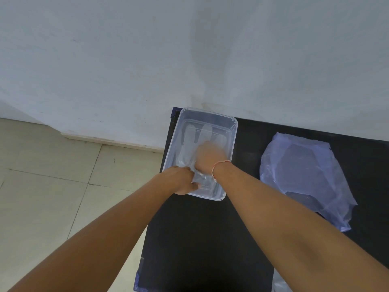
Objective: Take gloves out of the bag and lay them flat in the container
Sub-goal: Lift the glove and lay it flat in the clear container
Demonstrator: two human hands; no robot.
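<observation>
A clear plastic container stands at the far left of the black table. Inside it lies a thin see-through glove, its fingers pointing away from me. My right hand rests flat on the glove's palm inside the container, blurred by motion. My left hand is at the container's near left rim, its fingers pinched on the glove's cuff end. A crumpled translucent bluish bag lies flat on the table to the right of the container. Whether more gloves lie under the top one is unclear.
The table's left edge runs right beside the container, with a tiled floor below. A pale wall stands directly behind the table. A bit of clear plastic shows at the table's near right edge.
</observation>
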